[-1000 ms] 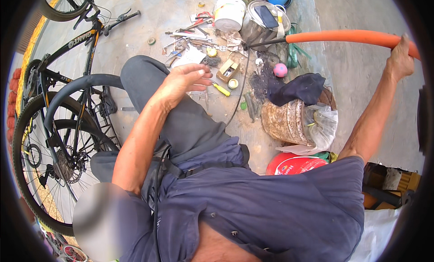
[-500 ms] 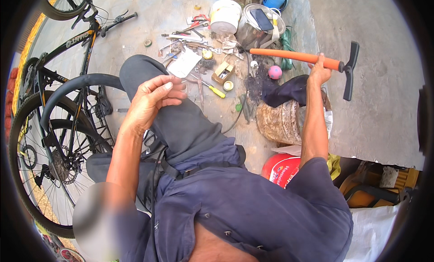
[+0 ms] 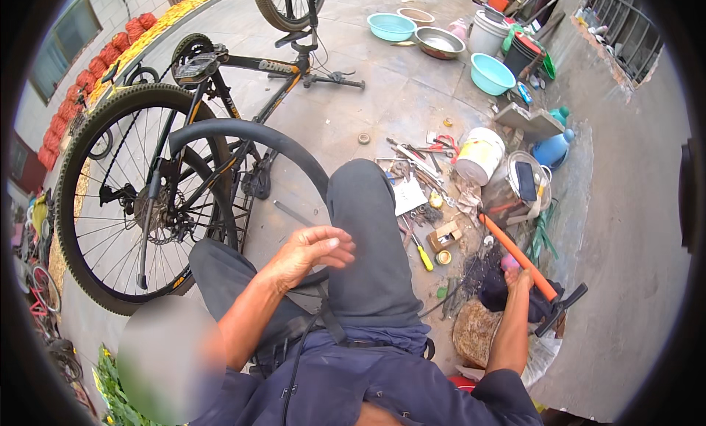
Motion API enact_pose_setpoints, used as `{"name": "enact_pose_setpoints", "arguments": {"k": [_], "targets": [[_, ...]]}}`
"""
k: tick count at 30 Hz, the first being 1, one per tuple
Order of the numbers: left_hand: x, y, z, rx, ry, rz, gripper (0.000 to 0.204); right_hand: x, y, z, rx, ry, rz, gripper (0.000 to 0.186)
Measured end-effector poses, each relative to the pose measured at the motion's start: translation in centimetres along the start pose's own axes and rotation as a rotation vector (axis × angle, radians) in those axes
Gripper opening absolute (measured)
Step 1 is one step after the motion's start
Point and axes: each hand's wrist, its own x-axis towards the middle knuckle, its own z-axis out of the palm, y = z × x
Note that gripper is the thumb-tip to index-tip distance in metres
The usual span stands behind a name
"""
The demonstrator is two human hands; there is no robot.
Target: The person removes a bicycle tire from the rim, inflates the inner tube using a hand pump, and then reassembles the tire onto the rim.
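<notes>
My right hand [image 3: 519,280] is closed around the barrel of an orange hand pump [image 3: 507,242] with a black T-shaped handle. The pump slants, its handle end nearer me and its other end pointing towards the loose tools. My left hand [image 3: 312,255] is held up beside my raised knee, fingers stretched out and holding nothing. Past it, a swollen black inner tube [image 3: 283,143] arches from the rear wheel of an upside-down bicycle [image 3: 268,65] to my knee. A thin black hose [image 3: 448,297] runs over the ground near my leg, partly hidden.
Wrenches [image 3: 419,157], a yellow-handled screwdriver [image 3: 425,258] and a small cardboard box [image 3: 445,236] lie ahead. A white bucket [image 3: 481,155], a clear tub with a phone [image 3: 525,179] on it and a rusty drum [image 3: 474,334] stand to the right. Basins [image 3: 391,27] are farther off.
The view has swung left and up, showing more of the bicycle and yard. The pump's handle end has come down towards me. My left hand remains raised, its fingers closer together.
</notes>
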Motion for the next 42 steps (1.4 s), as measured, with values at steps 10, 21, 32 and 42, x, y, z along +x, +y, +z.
{"name": "enact_pose_setpoints", "arguments": {"k": [10, 21, 32, 42], "targets": [[-4.4, -2.9, -5.3, -0.187, 0.284, 0.067, 0.028, -8.9, 9.7, 5.5, -0.712, -0.444, -0.084, 0.017], [-18.0, -3.5, -11.8, -0.147, 1.162, 0.429, 0.023, -25.9, 6.3, 25.9, -0.851, -0.935, -0.752, 0.024], [-20.4, -2.0, -12.5, -0.089, 1.254, 0.450, 0.024, -45.1, 5.0, 39.5, -1.140, -1.319, -1.428, 0.046], [-15.0, -2.3, -15.0, -0.099, 1.105, 0.215, 0.023, -48.1, 14.9, 46.1, -1.082, -1.774, -0.641, 0.041]]}}
